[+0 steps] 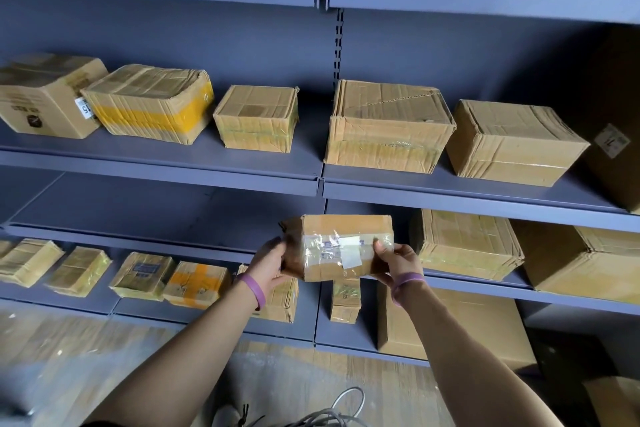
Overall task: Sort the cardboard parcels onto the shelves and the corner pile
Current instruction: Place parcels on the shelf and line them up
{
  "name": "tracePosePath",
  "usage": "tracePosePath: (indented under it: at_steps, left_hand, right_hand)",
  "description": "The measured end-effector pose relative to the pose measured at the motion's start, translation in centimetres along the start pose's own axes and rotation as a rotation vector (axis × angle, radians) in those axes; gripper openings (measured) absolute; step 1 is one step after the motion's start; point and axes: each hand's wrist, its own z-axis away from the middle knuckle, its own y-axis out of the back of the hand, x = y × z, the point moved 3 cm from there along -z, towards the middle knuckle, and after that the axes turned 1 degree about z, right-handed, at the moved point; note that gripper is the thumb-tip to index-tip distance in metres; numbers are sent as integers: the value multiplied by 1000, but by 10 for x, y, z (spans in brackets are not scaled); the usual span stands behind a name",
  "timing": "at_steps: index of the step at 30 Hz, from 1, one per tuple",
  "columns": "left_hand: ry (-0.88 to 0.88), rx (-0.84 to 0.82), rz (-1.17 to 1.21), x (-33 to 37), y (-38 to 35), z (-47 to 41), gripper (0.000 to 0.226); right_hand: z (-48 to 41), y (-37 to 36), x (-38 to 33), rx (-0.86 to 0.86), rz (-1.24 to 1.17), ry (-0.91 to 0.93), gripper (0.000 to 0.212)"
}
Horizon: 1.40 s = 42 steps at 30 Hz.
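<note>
Both hands, the left hand (268, 262) and right hand (396, 262), grip the ends of a small brown cardboard parcel with a taped white label (341, 248), held in the air before the blue-grey metal shelves (166, 163). The placing step seems underway; next it needs a free shelf spot, perhaps the bare lower-left shelf (138, 215).

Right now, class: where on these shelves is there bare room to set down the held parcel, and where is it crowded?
Bare: the shelf stretch left of the held parcel. A narrow gap separates the small box from the wide box. Crowded: the low row of small parcels.
</note>
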Motion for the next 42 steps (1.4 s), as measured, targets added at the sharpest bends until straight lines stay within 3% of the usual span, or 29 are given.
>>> tracePosePath:
  at_steps: [2,5,8,11,15,18,26,32,37,42]
  left_hand:
    - [-31,9,-66,0,-2,1,33]
    - [-37,-52,-72,-1,-5,3,48]
    - [-106,-64,-237,-8,-11,1,57]
    - [-132,45,-219,-8,-6,-4,33]
    - [-63,44,-39,-6,3,-4,15]
    - [-10,13,64,-6,9,-3,24]
    - [29,-114,34,-13,22,-8,33]
    - [84,71,117,-8,14,-6,52]
    - [51,83,-80,-6,4,2,73]
    - [-101,-51,-180,3,-16,18,30]
  right_hand:
    - [-3,0,1,36,9,18,30]
    - [-5,0,4,89,19,23,35]
    - [-3,-5,5,67,39,7,37]
    - [2,-8,2,7,83,35,31]
    - [1,-3,2,-33,72,17,30]
    - [-2,2,2,11,188,-38,40]
    - [6,5,10,-115,6,-162,42]
    - [10,3,8,-162,38,-127,20]
    - [14,-6,7,-93,36,-39,23]
    - [15,-16,3,-43,-20,41,26]
